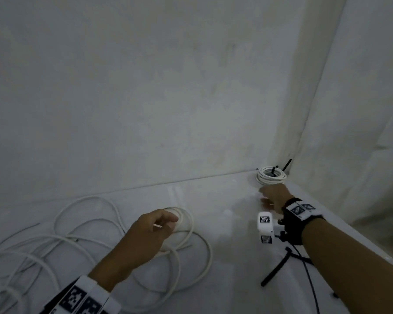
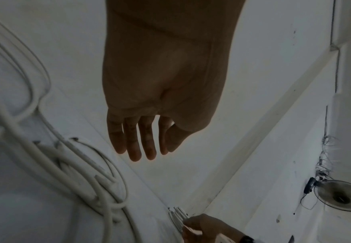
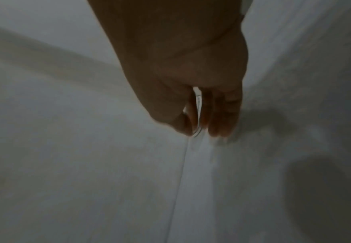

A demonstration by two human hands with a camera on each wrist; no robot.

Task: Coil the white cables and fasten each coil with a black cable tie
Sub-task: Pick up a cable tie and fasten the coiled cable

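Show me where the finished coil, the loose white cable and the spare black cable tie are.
finished coil [image 1: 271, 177], head view, front of its white loops
loose white cable [image 1: 200, 264], head view, right-hand loop
spare black cable tie [image 1: 276, 269], head view, middle of the strap

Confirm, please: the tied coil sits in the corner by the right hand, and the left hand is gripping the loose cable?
Not quite. The left hand grips nothing: the left wrist view shows its fingers straight above the loose cable. The tied coil is by the right hand.
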